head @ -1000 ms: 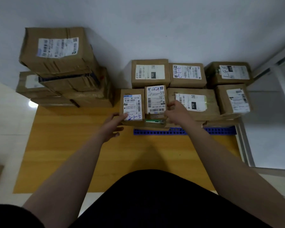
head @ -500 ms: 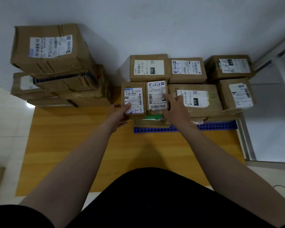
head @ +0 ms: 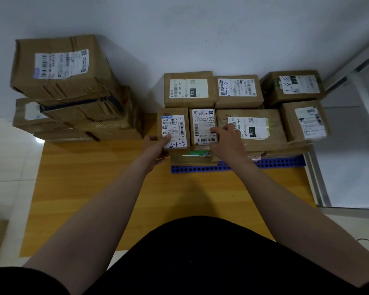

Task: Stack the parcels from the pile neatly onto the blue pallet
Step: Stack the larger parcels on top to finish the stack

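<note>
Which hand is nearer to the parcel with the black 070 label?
Right. The right hand overlaps the left edge of the 070 parcel, fingers on the middle parcel beside it. The left hand grips the 501E parcel, one parcel further left.

Parcel storeroom: labelled cardboard parcels [head: 62, 67], blue plastic pallet [head: 281, 163], bare white wall [head: 179, 28].

Left parcel [head: 172, 124], in the left hand [head: 156, 151] grip: "501E- M1 A21B" — blue pen, seemingly "5-1-2"
Middle parcel [head: 201, 122], in the right hand [head: 227, 144] grip: print too fine to read
Wide parcel [head: 271, 133], right of that grip: "070-070-A80", "070"
Rear parcel [head: 189, 90], behind the left grip: "122-122-007", "122"
Next rear parcel [head: 238, 91], behind the right grip: pen "3-3-2"
</note>
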